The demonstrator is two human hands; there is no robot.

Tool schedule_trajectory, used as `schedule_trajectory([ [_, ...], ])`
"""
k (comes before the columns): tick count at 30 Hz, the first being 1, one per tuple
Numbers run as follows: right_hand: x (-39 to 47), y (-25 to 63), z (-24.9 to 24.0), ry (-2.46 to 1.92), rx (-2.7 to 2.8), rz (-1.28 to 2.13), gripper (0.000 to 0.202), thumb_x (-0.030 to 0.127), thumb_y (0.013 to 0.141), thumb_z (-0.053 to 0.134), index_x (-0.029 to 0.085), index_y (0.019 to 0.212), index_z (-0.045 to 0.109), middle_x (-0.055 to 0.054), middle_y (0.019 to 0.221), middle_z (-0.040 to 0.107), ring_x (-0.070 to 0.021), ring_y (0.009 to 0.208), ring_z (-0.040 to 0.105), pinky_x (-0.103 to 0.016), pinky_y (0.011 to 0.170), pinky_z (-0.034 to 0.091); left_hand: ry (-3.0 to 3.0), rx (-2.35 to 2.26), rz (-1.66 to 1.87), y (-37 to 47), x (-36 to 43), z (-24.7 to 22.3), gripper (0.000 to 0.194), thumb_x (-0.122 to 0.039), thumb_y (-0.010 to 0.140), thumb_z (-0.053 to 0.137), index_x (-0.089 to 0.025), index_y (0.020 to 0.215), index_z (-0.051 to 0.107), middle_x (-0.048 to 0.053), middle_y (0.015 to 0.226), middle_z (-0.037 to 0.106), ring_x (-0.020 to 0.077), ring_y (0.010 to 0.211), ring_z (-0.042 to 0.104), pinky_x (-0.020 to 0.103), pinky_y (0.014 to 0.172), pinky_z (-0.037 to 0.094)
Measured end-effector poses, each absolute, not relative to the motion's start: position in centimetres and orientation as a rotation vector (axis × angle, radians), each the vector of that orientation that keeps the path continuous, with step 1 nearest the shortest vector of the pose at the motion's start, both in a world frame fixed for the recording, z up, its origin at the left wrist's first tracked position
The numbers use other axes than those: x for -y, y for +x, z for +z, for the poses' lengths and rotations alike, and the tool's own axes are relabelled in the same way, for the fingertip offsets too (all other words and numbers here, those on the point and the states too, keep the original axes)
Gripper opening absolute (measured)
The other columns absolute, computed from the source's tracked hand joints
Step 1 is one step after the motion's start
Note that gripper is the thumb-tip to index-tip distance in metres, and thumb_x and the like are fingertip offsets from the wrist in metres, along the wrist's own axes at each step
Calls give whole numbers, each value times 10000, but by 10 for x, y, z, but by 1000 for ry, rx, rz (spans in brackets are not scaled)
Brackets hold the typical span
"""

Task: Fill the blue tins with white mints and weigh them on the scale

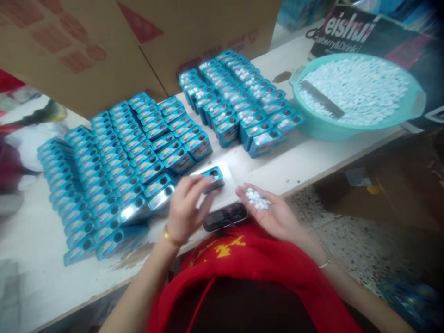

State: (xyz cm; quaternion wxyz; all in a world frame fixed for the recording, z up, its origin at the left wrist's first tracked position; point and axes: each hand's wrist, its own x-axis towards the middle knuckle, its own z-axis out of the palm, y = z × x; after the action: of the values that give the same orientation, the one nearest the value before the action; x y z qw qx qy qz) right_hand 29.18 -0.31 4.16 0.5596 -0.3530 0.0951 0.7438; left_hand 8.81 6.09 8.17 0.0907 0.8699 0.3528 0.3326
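A small blue tin (218, 175) with a round hole in its top sits on a bright flat plate. White tablets show in the hole. My left hand (189, 206) has its fingers and thumb curved around the near left end of this tin, slightly blurred. My right hand (274, 215) is palm up beside the plate, cupping a small pile of white tablets (257, 199). Between my hands and my body lies the dark panel of a digital scale (225, 217), with a small display and buttons.
Rows of similar blue tins (121, 152) stand at the left. Another block of tins (239, 92), several with tablets on top, stands farther back. At the right a turquoise basin (329, 132) holds many white tablets and a flat grey strip (322, 98). A large cardboard box (121, 51) stands behind.
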Motion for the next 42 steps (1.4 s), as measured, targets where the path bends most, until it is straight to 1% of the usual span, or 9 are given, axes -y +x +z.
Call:
schedule_trajectory([
  [4,1,276,43,-689,-210,1863,223,125,866,501,66,1018,654,-103,979,714,-150,958,660,-253,896,530,2562,-742,611,112,-47,84,323,-156,876,490,-157,1198,498,120,1057,565,191,945,548,324,796,500],
  [14,2,269,42,-609,-209,1951,228,116,869,513,57,1049,640,-101,1000,695,-142,937,644,-268,893,523,2560,-923,291,120,-48,89,185,-177,906,399,-152,981,566,78,916,533,156,800,527,276,695,485],
  [18,1,268,41,-587,-184,1937,249,118,873,504,50,1077,629,-115,1032,694,-149,953,650,-282,921,516,2612,-879,377,118,-48,89,188,-161,912,393,-157,989,564,71,897,544,143,776,524,252,666,477],
  [24,0,272,45,-559,-174,1932,261,120,893,453,45,1064,636,-138,1111,686,-201,1126,600,-323,1020,457,2511,-1035,828,107,-68,103,94,-135,872,505,-172,933,565,44,908,567,122,820,544,244,748,470],
  [28,1,279,45,-640,-204,1895,249,120,887,464,51,1044,645,-136,1094,697,-219,1140,592,-324,1009,468,2479,-1085,783,98,-83,105,79,-170,873,521,-172,935,571,43,909,587,130,820,562,257,748,474],
  [32,1,292,38,-748,-259,1805,250,112,874,481,30,1045,645,-165,1092,693,-247,1133,594,-330,997,478,2461,-1202,803,90,-90,97,159,-251,873,547,-173,1010,571,69,996,603,171,941,570,302,822,472],
  [35,0,303,26,-830,-293,1706,238,81,856,488,31,1015,657,-167,1079,698,-243,1094,619,-322,983,491,2591,-1225,548,87,-90,92,407,-383,813,625,-174,1147,522,108,1082,596,237,999,557,379,843,467],
  [38,-2,313,12,-913,-326,1619,203,54,815,525,32,941,683,-172,1053,706,-248,1063,637,-326,973,500,2680,-1151,314,85,-104,96,350,-345,830,594,-188,1136,527,92,1009,624,228,914,576,373,796,471],
  [42,-6,319,4,-938,-309,1591,203,49,719,633,55,906,711,-167,1055,707,-260,1067,634,-316,972,495,2690,-1285,679,79,-171,127,340,-328,855,549,-186,1161,506,86,1058,613,206,950,571,353,862,455],
])
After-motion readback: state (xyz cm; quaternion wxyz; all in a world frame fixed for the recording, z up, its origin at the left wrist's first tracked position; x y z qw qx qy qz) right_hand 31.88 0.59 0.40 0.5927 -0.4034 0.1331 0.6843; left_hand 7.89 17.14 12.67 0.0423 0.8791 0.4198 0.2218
